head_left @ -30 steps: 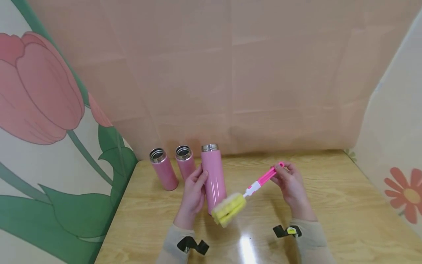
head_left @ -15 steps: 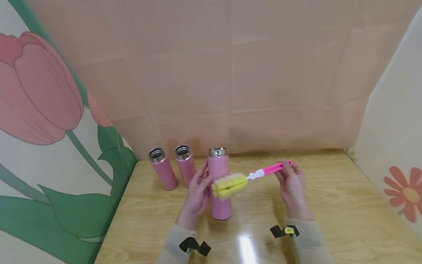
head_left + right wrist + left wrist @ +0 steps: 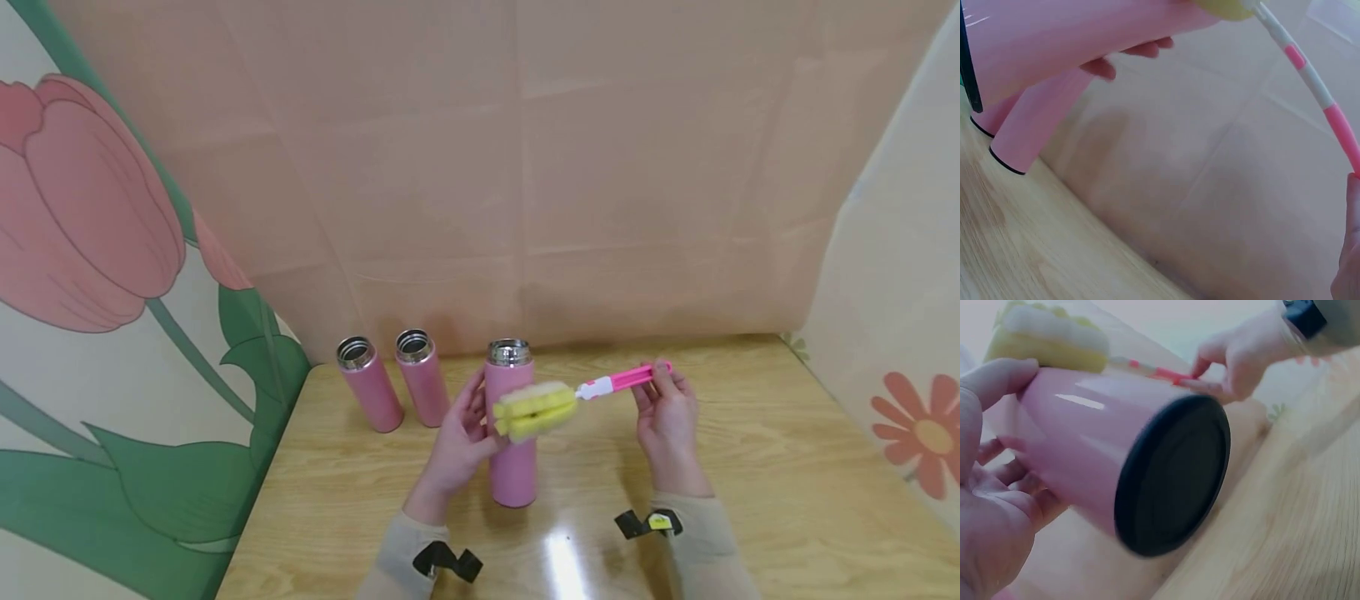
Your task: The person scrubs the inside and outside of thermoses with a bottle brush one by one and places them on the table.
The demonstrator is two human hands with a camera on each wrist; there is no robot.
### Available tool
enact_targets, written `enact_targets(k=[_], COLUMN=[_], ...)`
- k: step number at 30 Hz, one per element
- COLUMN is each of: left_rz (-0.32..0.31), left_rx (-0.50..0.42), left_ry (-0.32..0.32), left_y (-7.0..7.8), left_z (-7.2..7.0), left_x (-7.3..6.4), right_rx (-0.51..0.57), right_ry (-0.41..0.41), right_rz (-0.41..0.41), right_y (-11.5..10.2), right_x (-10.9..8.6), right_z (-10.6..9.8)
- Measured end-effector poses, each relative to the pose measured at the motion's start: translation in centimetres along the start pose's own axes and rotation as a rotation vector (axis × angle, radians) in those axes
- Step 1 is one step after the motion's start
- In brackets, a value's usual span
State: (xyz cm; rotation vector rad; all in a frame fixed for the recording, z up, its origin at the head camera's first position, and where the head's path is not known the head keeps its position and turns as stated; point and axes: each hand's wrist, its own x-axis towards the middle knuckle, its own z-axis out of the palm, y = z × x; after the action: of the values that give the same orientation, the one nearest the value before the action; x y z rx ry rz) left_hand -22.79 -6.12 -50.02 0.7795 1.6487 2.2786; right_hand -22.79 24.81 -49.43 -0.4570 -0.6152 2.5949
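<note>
My left hand (image 3: 456, 450) grips a pink bottle (image 3: 513, 479) with a bare metal neck (image 3: 510, 351). Its black base (image 3: 1172, 478) faces the left wrist camera, raised off the table. In my right hand (image 3: 667, 421) the pink handle (image 3: 636, 377) of a bottle brush is pinched near its end. The brush's yellow and white sponge head (image 3: 534, 412) lies across the front of the bottle, close to my left thumb (image 3: 1007, 378); whether it touches the bottle I cannot tell. The right wrist view shows only the edge of the sponge and part of the right fingers.
Two more pink bottles, a left one (image 3: 372, 392) and a right one (image 3: 424, 385), stand uncapped on the wooden table (image 3: 750, 467) left of the held bottle. A peach-coloured sheet (image 3: 600, 167) hangs behind the table, with flower-patterned walls on both sides.
The held bottle has moved right, and my left hand with it. The brush has swung up from a steep slant to nearly level, its sponge rising along the bottle.
</note>
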Motion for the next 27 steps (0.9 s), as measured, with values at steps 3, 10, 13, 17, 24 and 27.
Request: enact_targets(k=[3,10,13,17,24,27], left_rz=[-0.012,0.045,0.09,0.13,0.088,0.056], left_rx=[0.084,0.164,0.157,0.163,0.211,0.2], left_ry=[0.002,0.021,0.047,0.069,0.074,0.073], left_y=[-0.1,-0.8,-1.1,-1.2,-0.8,-0.8], left_z=[0.3,0.9,1.0,1.0,1.0,1.1], left_x=[-0.1,-0.1,-0.1,-0.1,-0.2,0.0], right_rx=[0.013,0.037,0.042,0.056,0.081,0.087], right_ry=[0.026,0.078,0.078,0.086,0.104,0.122], right_rz=[-0.003,-0.004,-0.01,-0.025,-0.045,-0.054], right_y=[-0.1,0.0,0.1,0.2,0.3,0.2], right_x=[0.0,0.0,0.0,-0.1,-0.3,-0.5], right_z=[-0.1,0.1,0.2,0.3,0.6,0.9])
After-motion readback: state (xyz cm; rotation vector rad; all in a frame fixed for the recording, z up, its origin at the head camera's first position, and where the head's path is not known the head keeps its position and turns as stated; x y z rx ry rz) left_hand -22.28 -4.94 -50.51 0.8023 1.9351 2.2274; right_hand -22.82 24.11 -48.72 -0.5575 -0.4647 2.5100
